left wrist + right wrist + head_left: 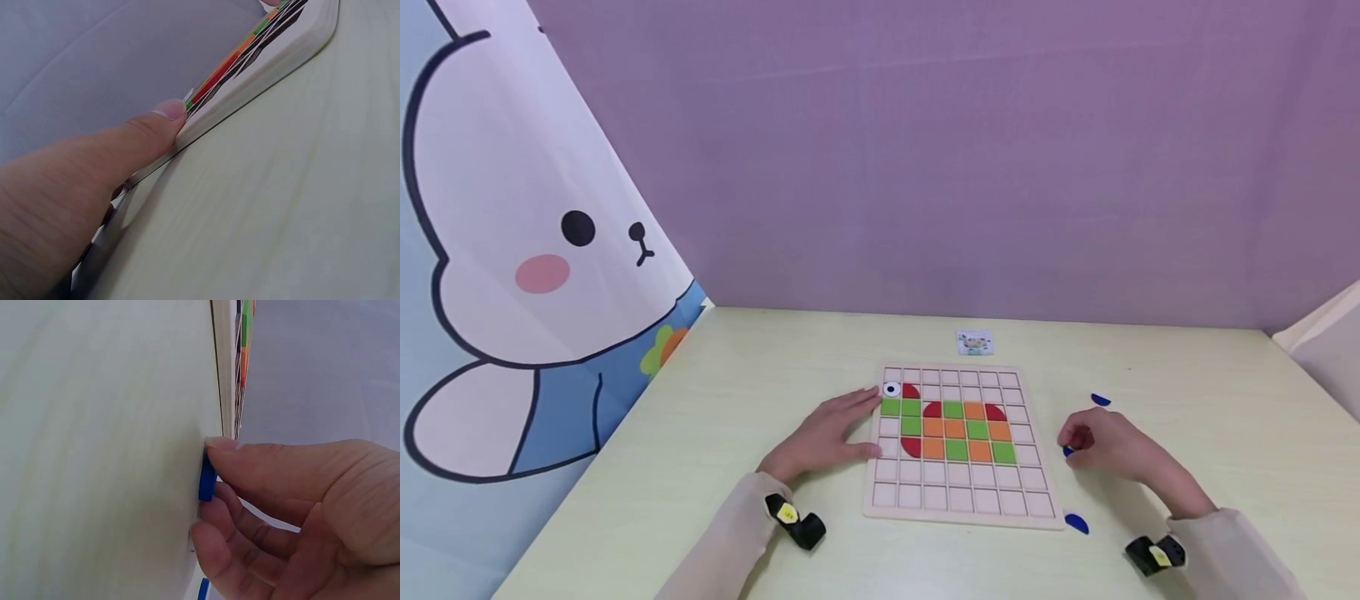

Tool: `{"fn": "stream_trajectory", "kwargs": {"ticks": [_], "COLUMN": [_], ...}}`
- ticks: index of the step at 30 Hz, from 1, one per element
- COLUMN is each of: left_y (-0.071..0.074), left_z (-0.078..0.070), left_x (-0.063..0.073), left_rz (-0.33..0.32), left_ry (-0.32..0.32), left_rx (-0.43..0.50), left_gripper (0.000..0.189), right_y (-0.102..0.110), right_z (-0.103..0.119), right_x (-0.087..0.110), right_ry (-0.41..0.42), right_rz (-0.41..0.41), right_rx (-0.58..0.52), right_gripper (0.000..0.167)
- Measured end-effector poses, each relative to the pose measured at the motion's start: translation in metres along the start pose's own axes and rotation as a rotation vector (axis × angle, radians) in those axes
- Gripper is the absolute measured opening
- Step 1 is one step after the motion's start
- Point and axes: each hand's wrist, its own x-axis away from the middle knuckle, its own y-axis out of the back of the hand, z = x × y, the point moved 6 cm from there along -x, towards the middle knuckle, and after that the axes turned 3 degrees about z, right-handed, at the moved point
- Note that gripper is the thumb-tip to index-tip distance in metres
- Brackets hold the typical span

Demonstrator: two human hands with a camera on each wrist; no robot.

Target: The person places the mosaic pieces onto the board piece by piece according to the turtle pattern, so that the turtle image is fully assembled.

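Note:
A square wooden grid board lies on the table, partly filled with green, orange and red tiles and a white eye tile. My left hand rests at its left side, fingers extended. In the left wrist view the thumb touches the board's edge. To the right of the board, my right hand pinches a blue piece between thumb and fingers, low over the table. Its full outline is hidden by the fingers. One blue half-round piece lies beyond that hand, another near the board's lower right corner.
Behind the board lies a small picture card. The pale wooden table ends at a purple cloth backdrop. On the left hangs a sheet with a cartoon animal.

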Motion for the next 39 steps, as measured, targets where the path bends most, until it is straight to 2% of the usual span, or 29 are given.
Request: {"fn": "stream_trajectory", "kwargs": {"ticks": [7,14,21,30,39], "left_y": [0.001,0.001,0.001,0.0,0.001], "left_z": [-0.001,-0.001,0.0,-0.001,0.0], "left_x": [0.0,0.0,0.0,0.0,0.0], "left_rz": [-0.002,-0.003,0.0,-0.001,-0.004], "left_ry": [-0.009,-0.011,-0.008,-0.001,0.0], "left_rx": [0.007,0.013,0.01,0.022,0.013], "left_gripper": [0.079,0.078,0.079,0.079,0.079], "right_y": [0.002,0.003,0.006,0.002,-0.005], "right_z": [0.0,0.004,0.016,0.035,0.042], "right_x": [0.001,-0.001,-0.003,-0.019,-0.031], "right_ry": [0.029,-0.003,0.035,0.094,0.126], "right_rz": [-0.048,-0.076,-0.103,-0.063,-0.047], "right_rx": [0.04,0.097,0.081,-0.003,-0.01], "right_gripper": [0.01,0.01,0.007,0.01,0.014]}}
